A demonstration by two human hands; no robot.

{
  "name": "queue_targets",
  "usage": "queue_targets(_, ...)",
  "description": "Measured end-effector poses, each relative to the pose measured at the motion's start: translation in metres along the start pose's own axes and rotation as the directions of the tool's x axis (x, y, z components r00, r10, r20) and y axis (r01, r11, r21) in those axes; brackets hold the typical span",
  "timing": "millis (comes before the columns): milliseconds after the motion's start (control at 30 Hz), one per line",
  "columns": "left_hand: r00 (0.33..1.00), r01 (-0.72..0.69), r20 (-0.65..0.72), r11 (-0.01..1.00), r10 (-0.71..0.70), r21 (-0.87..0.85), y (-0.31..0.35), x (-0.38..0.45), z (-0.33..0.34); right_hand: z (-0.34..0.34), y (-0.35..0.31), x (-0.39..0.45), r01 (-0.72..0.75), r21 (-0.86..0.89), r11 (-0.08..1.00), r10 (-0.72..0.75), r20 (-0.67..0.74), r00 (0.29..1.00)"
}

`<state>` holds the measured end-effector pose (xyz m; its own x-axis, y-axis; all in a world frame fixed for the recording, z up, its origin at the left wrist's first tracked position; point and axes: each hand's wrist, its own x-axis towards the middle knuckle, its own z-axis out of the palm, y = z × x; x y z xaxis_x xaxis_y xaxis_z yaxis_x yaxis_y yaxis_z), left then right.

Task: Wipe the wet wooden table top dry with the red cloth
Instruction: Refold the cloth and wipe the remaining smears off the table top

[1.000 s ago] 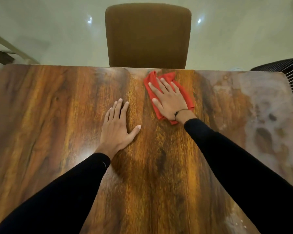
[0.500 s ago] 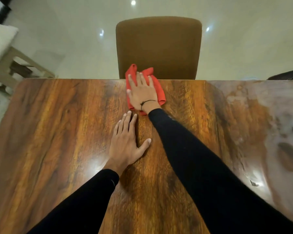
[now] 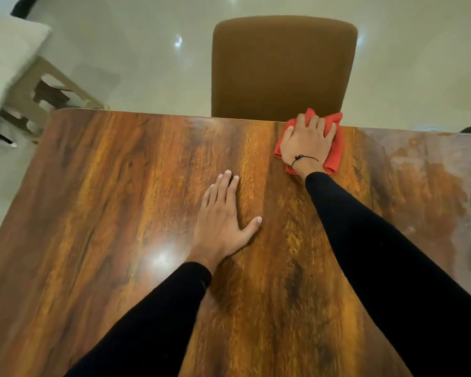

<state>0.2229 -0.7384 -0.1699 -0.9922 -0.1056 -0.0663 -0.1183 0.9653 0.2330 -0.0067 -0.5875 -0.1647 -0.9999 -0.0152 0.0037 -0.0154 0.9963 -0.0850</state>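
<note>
The red cloth (image 3: 335,148) lies bunched at the far edge of the wooden table top (image 3: 120,213), directly in front of the brown chair (image 3: 283,69) that stands behind that edge. Its far folds poke up past the edge toward the chair back. The right hand (image 3: 306,144) lies on top of the cloth, palm down, fingers spread and curled a little over the folds, pressing it onto the wood rather than pinching it (a thin black cord circles the wrist). The black right sleeve (image 3: 378,254) runs from that wrist back toward the camera.

Nearer than the cloth and to its left, the left hand (image 3: 223,221) rests flat on the bare wood, open, 4 fingers together pointing toward the chair and the thumb splayed toward the cloth side; it holds nothing. Its black sleeve (image 3: 152,317) also leads back to the camera.

To the right of the cloth the table surface looks dull and blotchy grey, while the wood to the cloth's left shows clear, glossy grain with 1 bright light reflection near the left wrist. Far to the cloth's left, beyond the table corner, stands pale furniture (image 3: 14,69) on a shiny light floor (image 3: 147,63).
</note>
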Motion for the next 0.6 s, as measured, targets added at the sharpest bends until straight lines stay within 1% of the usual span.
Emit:
queue_targets(33,1.0,0.001,0.012,1.0,0.0,-0.025,0.01,0.0,0.003,-0.003,-0.005,-0.001,-0.049,-0.006,0.999,0.049,0.023,0.999)
queue_targets(67,1.0,0.0,0.021,0.999,0.001,-0.048,0.02,-0.001,0.006,-0.006,-0.013,-0.004,-0.045,-0.013,0.999,0.046,0.045,0.998)
queue_targets(100,1.0,-0.003,0.024,0.998,0.004,-0.063,0.029,-0.002,0.008,-0.008,-0.024,-0.007,0.004,-0.017,1.0,-0.003,0.066,0.998)
queue_targets(133,1.0,-0.009,0.022,0.998,0.01,-0.068,0.035,-0.004,0.008,-0.008,-0.04,-0.011,0.083,-0.016,0.996,-0.081,0.085,0.993)
queue_targets(167,1.0,-0.017,0.025,0.997,0.019,-0.069,0.037,-0.006,0.008,-0.007,-0.059,-0.018,0.171,-0.011,0.985,-0.169,0.097,0.981)
queue_targets(233,0.999,-0.031,0.026,0.998,0.032,-0.06,0.041,-0.009,0.006,-0.004,-0.089,-0.026,0.302,-0.02,0.953,-0.298,0.117,0.947)
queue_targets(333,0.999,-0.02,0.036,0.999,0.021,-0.028,0.033,-0.011,0.007,0.003,-0.111,-0.029,0.419,-0.014,0.908,-0.415,0.115,0.903)
queue_targets(433,0.998,-0.002,0.056,0.999,0.005,-0.049,0.015,-0.011,-0.001,0.002,-0.105,-0.02,0.456,-0.021,0.89,-0.453,0.088,0.887)
queue_targets(500,0.999,0.014,0.046,0.998,-0.011,-0.06,-0.001,-0.009,-0.008,0.002,-0.095,-0.012,0.451,-0.006,0.893,-0.449,0.07,0.891)
queue_targets(600,0.998,0.044,0.044,0.998,-0.042,-0.039,-0.024,-0.007,-0.017,-0.001,-0.052,0.0,0.404,0.048,0.913,-0.406,0.037,0.913)
